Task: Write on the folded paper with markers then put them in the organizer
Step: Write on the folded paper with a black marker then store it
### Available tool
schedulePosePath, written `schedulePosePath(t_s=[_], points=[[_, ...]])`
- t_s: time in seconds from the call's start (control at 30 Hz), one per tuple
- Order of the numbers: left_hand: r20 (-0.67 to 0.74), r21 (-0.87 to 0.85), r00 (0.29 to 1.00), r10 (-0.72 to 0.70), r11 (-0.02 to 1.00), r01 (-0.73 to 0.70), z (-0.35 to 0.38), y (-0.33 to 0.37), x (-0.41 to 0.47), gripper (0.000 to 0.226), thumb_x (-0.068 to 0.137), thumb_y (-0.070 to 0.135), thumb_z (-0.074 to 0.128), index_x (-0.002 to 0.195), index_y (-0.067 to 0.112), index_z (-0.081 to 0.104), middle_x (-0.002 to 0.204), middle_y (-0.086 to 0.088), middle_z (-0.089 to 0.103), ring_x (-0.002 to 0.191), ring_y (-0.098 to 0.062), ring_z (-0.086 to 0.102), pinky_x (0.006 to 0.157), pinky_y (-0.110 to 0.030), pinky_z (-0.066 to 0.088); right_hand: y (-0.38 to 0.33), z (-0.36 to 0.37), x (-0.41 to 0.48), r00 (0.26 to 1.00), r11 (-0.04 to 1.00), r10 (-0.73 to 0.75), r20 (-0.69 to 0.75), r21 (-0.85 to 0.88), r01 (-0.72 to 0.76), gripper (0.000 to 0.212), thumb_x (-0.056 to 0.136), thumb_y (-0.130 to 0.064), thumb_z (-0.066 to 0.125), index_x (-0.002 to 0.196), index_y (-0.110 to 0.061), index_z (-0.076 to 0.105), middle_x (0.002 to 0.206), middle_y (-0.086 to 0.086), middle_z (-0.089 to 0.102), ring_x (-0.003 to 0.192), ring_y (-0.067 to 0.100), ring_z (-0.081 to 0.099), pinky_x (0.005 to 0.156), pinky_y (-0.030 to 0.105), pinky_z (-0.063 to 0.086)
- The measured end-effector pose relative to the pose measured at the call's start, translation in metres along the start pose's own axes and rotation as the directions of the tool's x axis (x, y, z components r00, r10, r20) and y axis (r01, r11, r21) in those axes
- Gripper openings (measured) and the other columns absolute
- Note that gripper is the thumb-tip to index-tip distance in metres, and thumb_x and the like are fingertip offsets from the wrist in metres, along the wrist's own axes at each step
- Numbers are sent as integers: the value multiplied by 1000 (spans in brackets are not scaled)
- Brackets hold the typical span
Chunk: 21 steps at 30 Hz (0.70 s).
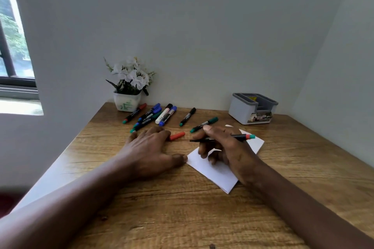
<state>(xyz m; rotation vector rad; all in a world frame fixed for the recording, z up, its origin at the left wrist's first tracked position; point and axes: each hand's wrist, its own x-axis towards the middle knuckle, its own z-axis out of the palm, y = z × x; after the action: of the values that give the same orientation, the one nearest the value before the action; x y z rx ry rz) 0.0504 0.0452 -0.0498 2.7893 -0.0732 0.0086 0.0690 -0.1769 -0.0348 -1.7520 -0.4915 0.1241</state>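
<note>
Eight markers (150,114) lie loose; a ninth (228,138) sits gripped in the right hand (222,147) over one paper (214,170). Left hand (149,147) flat, splayed (one organizer (242,110) behind).

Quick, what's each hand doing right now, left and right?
Left hand: open, flat on the wooden table, thumb touching the folded white paper.
Right hand: closed on a thin black marker with a red-and-green end.
</note>
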Motion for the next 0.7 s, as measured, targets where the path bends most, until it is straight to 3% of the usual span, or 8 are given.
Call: schedulePosePath(t_s=[0.1,0.2,0.33,0.43,0.53,0.7], points=[[15,-14,1000,-3,1000,3,-2,1,-1,99,74,87,49,156,35,28,168,5,21,152,-16,23,124,-53,18,5,5,-1,999,999,46,8,-3,-46,26,101,-25,60,87,-12,79,71,13,75,62,22,69,53,26,51],[22,-51,1000,-17,999,18,-4,2,-2,94,78,81,57,156,36,30,167,7,22,151,-16,25,123,-51,22,7,3,-3,999,999,30,42,-42,-28,9,95,-14,68,91,-13,77,78,12,79,70,23,75,63,26,58],[18,-59,999,-28,998,29,-6,5,-3,91,79,77,60,155,37,32,166,8,25,149,-16,28,121,-49,26,4,-2,-2,994,995,54,95,-87,-46,5,82,-11,78,86,-14,78,82,11,80,77,25,78,70,29,63],[12,-48,1000,-27,998,28,-6,5,-3,88,80,77,58,154,38,32,165,10,25,149,-15,28,122,-49,24,5,0,-3,997,993,19,74,-116,-10,6,81,-12,79,78,-16,76,76,10,79,66,20,75,60,26,60],[6,-33,1000,-31,999,31,-4,4,-2,90,78,80,55,154,40,31,166,11,23,150,-14,26,122,-51,22,6,4,-5,999,983,-41,11,-177,42,11,74,-28,74,66,-22,69,63,8,73,50,13,66,47,20,49],[25,-33,999,-40,999,40,-4,3,0,91,77,80,55,155,41,30,166,10,22,150,-16,25,122,-52,23,7,5,-5,996,955,-84,-20,-288,75,14,82,-22,73,69,-17,68,54,1,68,47,7,61,52,27,48]])
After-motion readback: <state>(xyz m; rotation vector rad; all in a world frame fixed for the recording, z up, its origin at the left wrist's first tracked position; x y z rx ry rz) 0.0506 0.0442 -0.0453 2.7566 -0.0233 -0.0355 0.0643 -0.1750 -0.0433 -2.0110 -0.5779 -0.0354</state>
